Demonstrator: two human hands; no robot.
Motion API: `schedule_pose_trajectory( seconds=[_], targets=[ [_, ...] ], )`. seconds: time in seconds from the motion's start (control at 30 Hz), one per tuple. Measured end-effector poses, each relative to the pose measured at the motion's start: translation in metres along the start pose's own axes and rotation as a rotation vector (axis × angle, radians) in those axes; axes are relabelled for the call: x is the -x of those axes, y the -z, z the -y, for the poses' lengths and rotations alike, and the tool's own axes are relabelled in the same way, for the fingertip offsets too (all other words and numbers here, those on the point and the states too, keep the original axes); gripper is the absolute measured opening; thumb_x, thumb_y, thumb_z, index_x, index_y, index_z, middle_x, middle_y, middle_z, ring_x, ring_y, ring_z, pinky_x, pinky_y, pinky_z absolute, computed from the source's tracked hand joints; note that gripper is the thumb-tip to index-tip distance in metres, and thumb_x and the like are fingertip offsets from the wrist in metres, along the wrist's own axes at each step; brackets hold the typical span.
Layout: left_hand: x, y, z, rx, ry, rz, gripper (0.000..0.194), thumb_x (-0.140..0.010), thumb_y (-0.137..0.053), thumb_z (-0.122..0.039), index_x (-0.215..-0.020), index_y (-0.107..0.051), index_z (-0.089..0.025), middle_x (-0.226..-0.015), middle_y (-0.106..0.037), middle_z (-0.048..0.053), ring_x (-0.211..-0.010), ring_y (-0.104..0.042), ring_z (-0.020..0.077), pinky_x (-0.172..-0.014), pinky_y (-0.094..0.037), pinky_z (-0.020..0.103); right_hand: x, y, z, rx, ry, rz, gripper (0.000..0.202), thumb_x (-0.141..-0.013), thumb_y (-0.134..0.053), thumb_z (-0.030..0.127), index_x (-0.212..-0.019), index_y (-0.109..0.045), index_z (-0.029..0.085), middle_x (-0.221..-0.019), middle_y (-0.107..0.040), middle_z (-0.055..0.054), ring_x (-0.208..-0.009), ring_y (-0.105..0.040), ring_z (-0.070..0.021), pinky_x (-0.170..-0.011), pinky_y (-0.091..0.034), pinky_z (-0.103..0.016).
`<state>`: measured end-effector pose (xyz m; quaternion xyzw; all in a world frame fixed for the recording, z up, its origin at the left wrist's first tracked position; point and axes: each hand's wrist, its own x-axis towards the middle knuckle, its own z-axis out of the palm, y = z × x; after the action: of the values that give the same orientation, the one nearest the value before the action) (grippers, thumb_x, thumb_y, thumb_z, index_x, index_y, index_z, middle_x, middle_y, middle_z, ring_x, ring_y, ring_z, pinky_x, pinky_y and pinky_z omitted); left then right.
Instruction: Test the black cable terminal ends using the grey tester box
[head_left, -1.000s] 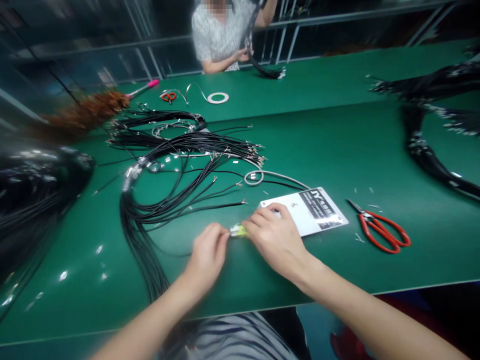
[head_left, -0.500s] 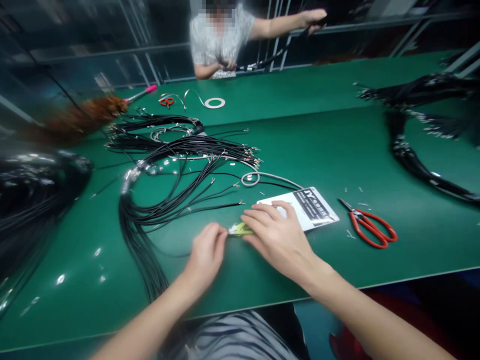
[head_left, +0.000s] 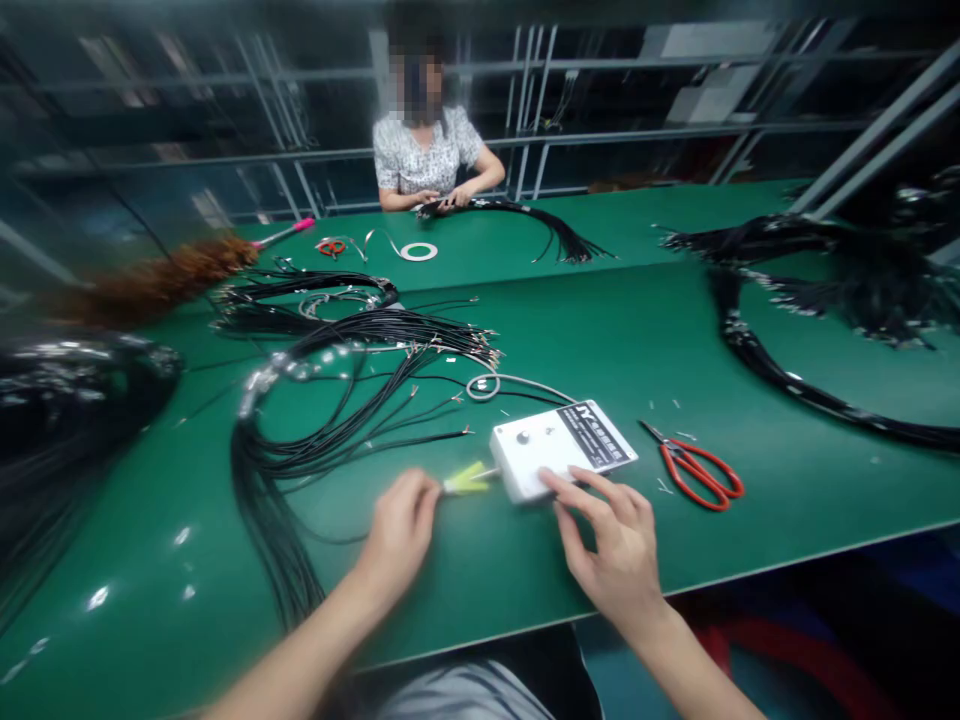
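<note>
Yellow-green strands (head_left: pixel 468 478) fan out in a bright, narrow V from a pale end, just above the green table (head_left: pixel 480 590), between the left hand (head_left: pixel 400 525), its thumb and fingertips pinched together on that end, and a thin rod (head_left: pixel 491 472) jutting from a white box (head_left: pixel 559 455). Resting on the box's near edge, the right hand (head_left: pixel 615 540) has loosely spread fingers and clasps nothing. Presenting the splayed strands to the rod seems the step in hand, and the next move appears to call for a steady pinch and a still box.
</note>
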<state>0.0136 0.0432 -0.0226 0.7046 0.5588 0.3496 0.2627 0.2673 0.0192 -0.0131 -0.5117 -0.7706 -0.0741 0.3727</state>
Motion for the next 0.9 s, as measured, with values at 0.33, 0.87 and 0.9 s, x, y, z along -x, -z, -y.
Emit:
schedule_pose_trajectory(
  seconds=[0.33, 0.87, 0.9],
  targets=[
    [0.017, 0.025, -0.006, 0.102, 0.094, 0.018, 0.019, -0.096, -0.048, -0.024, -0.083, -0.060, -0.018, -0.079, -0.063, 0.003, -0.074, -0.061, 0.0168, -0.067, -0.047, 0.027, 0.002, -0.001, 0.003, -0.109, -0.006, -0.064, 0.034, -0.084, -0.065, 0.008, -0.113, -0.059, 0.024, -0.112, -0.073, -0.007, -0.111, -0.061, -0.0275, -0.096, -0.043, -0.046],
    [0.014, 0.089, 0.046, -0.829, -0.183, 0.157, 0.028, -0.086, -0.054, -0.009, -0.111, -0.061, -0.019, -0.134, -0.056, 0.018, -0.127, -0.049, 0.0380, -0.100, -0.041, 0.058, -0.029, -0.047, 0.078, -1.073, -0.692, 0.252, 0.023, -0.086, -0.067, 0.040, -0.090, -0.069, 0.017, -0.080, -0.072, -0.006, -0.069, -0.069, -0.0185, -0.068, -0.057, -0.028],
    [0.002, 0.094, 0.054, -0.883, -0.161, 0.116, 0.034, -0.086, -0.056, -0.011, -0.119, -0.059, -0.017, -0.141, -0.049, 0.021, -0.133, -0.043, 0.0390, -0.104, -0.037, 0.057, -0.025, -0.049, 0.076, -1.069, -0.694, 0.229, 0.027, -0.086, -0.067, 0.040, -0.100, -0.069, 0.018, -0.086, -0.073, -0.008, -0.075, -0.070, -0.0198, -0.072, -0.058, -0.029]
  ],
)
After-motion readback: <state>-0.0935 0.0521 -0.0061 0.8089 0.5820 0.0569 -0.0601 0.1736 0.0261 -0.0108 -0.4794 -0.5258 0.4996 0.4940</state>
